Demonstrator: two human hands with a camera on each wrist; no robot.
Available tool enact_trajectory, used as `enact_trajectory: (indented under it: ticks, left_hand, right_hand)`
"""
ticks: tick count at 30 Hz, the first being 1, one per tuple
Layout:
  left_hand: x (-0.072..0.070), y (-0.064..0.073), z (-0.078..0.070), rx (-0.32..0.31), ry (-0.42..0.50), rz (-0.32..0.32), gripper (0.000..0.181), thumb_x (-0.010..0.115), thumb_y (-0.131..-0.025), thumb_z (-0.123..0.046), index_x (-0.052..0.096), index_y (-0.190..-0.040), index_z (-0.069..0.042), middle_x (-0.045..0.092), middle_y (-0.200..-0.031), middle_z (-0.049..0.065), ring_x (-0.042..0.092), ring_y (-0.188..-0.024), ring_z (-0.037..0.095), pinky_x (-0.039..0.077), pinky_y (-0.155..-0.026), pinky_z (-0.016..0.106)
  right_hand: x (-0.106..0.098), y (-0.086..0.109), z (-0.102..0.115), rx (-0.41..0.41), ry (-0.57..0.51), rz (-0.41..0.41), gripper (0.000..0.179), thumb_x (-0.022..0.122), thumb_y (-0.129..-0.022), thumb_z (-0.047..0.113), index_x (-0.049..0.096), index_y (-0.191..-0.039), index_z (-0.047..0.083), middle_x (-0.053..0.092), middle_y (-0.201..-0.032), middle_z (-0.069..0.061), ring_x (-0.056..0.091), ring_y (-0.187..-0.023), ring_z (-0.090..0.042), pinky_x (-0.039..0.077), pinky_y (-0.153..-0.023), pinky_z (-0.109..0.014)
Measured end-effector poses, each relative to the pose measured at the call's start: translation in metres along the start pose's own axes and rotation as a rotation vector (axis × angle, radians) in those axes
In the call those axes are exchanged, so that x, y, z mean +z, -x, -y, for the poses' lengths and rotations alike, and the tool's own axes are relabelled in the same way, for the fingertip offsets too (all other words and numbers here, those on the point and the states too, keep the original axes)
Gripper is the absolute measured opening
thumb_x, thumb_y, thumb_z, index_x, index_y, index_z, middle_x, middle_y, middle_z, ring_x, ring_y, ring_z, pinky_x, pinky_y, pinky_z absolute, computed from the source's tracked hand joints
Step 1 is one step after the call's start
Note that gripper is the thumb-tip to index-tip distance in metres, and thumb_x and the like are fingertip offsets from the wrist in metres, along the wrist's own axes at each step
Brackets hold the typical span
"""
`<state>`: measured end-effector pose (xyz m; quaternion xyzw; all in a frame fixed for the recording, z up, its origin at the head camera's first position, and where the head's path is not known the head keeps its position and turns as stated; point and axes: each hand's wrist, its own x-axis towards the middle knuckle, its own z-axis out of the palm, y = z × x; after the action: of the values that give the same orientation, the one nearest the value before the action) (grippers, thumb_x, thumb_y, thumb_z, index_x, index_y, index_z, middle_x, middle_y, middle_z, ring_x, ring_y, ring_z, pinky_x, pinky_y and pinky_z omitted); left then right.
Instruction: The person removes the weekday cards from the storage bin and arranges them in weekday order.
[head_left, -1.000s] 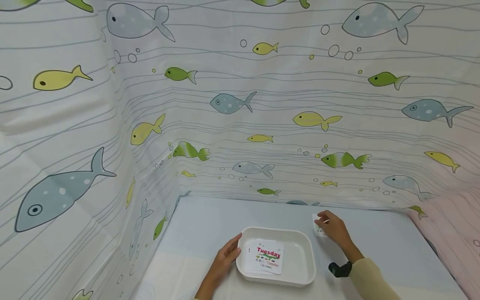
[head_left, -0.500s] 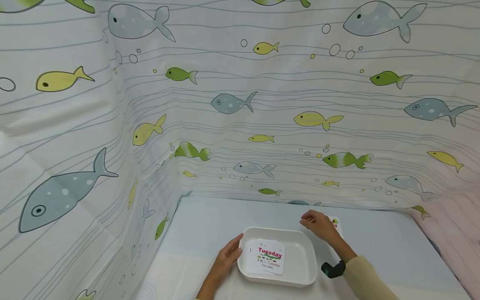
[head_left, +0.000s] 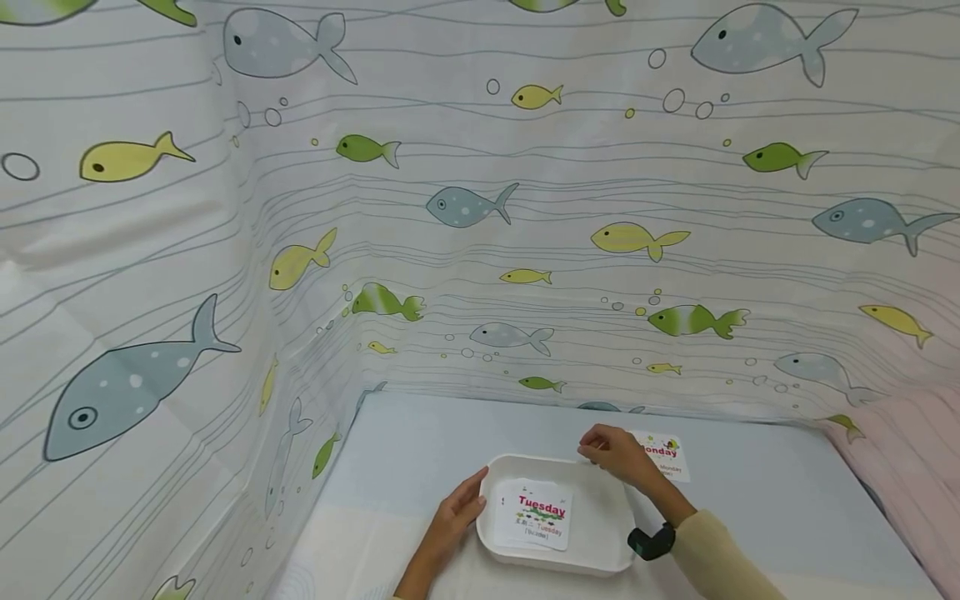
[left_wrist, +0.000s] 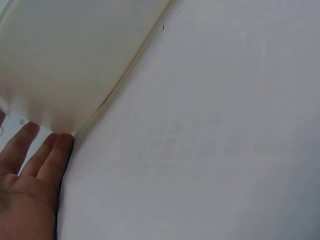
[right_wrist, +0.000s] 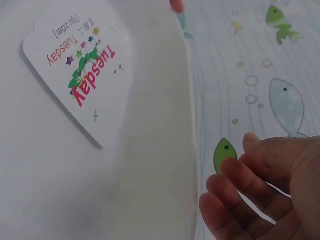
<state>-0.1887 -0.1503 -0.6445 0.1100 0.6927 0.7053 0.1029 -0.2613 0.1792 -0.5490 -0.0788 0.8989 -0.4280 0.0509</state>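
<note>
A white tray (head_left: 600, 557) sits on the pale blue table with a "Tuesday" card (head_left: 537, 515) lying flat inside it. My left hand (head_left: 463, 500) rests against the tray's left wall with straight fingers (left_wrist: 35, 160), and its thumb tip (right_wrist: 176, 5) is at the rim. My right hand (head_left: 606, 454) hovers over the tray's far right corner, loosely curled and holding nothing; its fingers (right_wrist: 240, 195) show empty in the right wrist view. A "Monday" card (head_left: 666, 454) lies on the table just right of that hand. The "Tuesday" card (right_wrist: 80, 75) fills the tray floor below it.
Fish-print curtain walls (head_left: 480, 250) close in the table (head_left: 420, 442) at the left and back. A pink quilted cloth (head_left: 907, 467) borders the right side. A black band (head_left: 649, 542) is on the right wrist.
My right hand let go of the "Monday" card on the table and moved left to above the tray's far right corner. The left hand stayed at the tray.
</note>
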Motion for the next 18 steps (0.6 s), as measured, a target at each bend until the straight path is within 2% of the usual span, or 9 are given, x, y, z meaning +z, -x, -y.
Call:
enact_trajectory:
  ticks: [5,12,18]
  left_hand:
    - [0.001,0.001,-0.001,-0.003,0.015,-0.005,0.052,0.052,-0.105,-0.02,0.039,-0.154,-0.018,0.033,-0.162,0.01,0.029,-0.15,0.031,0.038,-0.111,0.015]
    - [0.001,0.003,-0.002,0.003,0.03,0.0,0.052,0.051,-0.105,-0.018,0.038,-0.154,-0.017,0.031,-0.162,0.012,0.029,-0.15,0.034,0.038,-0.112,0.016]
    - [0.001,0.002,-0.001,0.002,0.017,-0.003,0.051,0.052,-0.105,-0.02,0.039,-0.154,-0.018,0.032,-0.162,0.012,0.029,-0.15,0.033,0.038,-0.112,0.016]
  right_hand:
    - [0.006,-0.001,0.004,-0.044,-0.058,0.071,0.012,0.071,-0.093,0.017,0.069,-0.101,0.009,0.07,-0.086,-0.004,0.068,-0.077,-0.023,0.061,-0.064,-0.027]
    - [0.013,-0.001,0.007,-0.12,-0.099,0.2,0.011,0.068,-0.096,0.018,0.068,-0.1,0.007,0.072,-0.088,-0.012,0.07,-0.077,-0.023,0.061,-0.066,-0.026]
    - [0.018,-0.002,0.01,-0.188,-0.049,0.287,0.018,0.066,-0.097,0.018,0.07,-0.104,0.001,0.074,-0.092,-0.012,0.071,-0.08,-0.023,0.062,-0.069,-0.025]
